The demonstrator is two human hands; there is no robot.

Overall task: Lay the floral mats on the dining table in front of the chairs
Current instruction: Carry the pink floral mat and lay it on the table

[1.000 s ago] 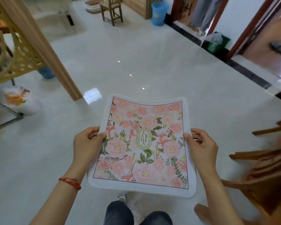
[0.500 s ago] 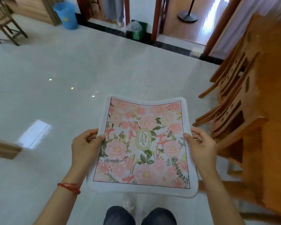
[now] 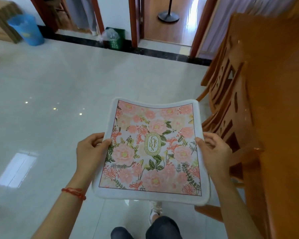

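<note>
**Mat held in both hands, beside the table**

Held flat and face up in front of the body, above the pale tiled floor (image 3: pixel 59 94) — a floral mat (image 3: pixel 152 149) with a white border, pink blooms and a gold oval badge reading GARDEN at its middle. Sagging a little along the far edge, far corners lifted higher than the centre of that edge.

Gripped at mid-height on both side edges. Left hand (image 3: pixel 90 150) on the left edge: thumb lying on top, its tip just over the white border and touching the printed frame; remaining fingers curled underneath, only their knuckles in sight. Right hand (image 3: pixel 214 150) on the right edge in a mirrored pinch — thumb on top along the border, fingers bent and tucked under the mat. Fingertips below the mat hidden on both sides. A red string bracelet (image 3: pixel 74 192) round the left wrist.

Not on the table (image 3: pixel 283 118) yet: hanging in the air to its left, right edge close to the wooden chairs (image 3: pixel 228 107) pushed in along the table's side, apart from them. Orange-brown tabletop filling the right margin.

Below the mat, dark trouser knees and one white shoe (image 3: pixel 154 211) on the tiles. Farther off along the wall, a blue bin (image 3: pixel 27 30), a green bin (image 3: pixel 114 39) with a clear liner, and a black round stand base (image 3: pixel 168 16) on the wood floor beyond a doorway.
</note>
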